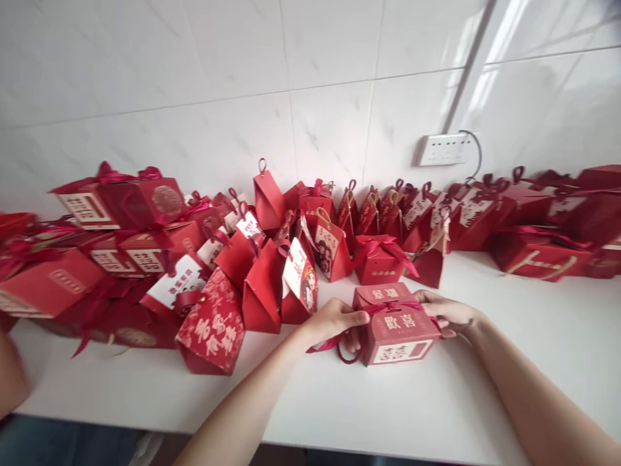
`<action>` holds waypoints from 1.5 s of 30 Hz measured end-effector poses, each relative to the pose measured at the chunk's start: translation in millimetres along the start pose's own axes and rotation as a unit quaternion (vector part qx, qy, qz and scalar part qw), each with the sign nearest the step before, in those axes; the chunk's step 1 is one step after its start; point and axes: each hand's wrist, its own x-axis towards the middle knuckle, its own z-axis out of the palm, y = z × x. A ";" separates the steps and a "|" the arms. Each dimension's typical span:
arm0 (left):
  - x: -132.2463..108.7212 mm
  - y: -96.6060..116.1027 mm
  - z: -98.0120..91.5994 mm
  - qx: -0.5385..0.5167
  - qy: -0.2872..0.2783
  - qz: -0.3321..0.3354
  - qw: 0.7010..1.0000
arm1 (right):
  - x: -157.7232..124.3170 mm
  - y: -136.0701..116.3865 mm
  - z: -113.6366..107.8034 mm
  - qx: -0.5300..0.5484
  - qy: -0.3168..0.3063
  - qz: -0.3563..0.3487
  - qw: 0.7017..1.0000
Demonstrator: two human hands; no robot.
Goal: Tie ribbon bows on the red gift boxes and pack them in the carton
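one red box in your hands, many ribboned ones along the wall

your left hand [339, 321] sits at the left side of the red box [395, 333], thumb on its top edge and fingers curled in, pinching the ribbon [388, 305] where its loose tail runs off that side. your right hand [446, 312] cups the right side of the box, fingers pressed together and bent against its upper corner. the box stands upright on the white table [388, 414], near the front edge and apart from the rest. the ribbon already crosses its lid; whether the knot is pulled tight is not clear. a dark cord loop [347, 356] lies on the table under your left hand.

behind it, the pouch-shaped boxes [264, 291] stand closed with tags and ribbons. the stacked boxes [121, 213] on the left and the flat boxes [538, 259] on the right also carry ribbons. by the look of it, most of the lot is wrapped and this box is the one open piece of work. a wall socket [444, 149] sits above the row.
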 end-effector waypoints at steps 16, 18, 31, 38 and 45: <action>3.9 -0.8 -5.8 0.030 -0.008 0.015 0.999 | 3.4 -4.2 -7.8 0.041 -0.016 -0.057 0.997; 3.4 -0.6 -6.4 0.032 -0.007 0.016 0.999 | 3.3 -4.7 -7.9 0.037 -0.014 -0.054 0.998; -21.4 -9.2 19.9 0.007 0.084 0.040 0.996 | -10.9 -19.9 13.4 -0.018 -0.008 -0.001 1.000; -103.4 -17.6 12.6 0.010 0.077 0.006 0.997 | -17.5 -19.9 88.3 -0.058 0.004 0.024 0.998; -154.3 -5.1 -1.1 0.055 0.110 -0.005 0.992 | -27.5 -43.4 138.2 -0.159 0.050 -0.012 0.986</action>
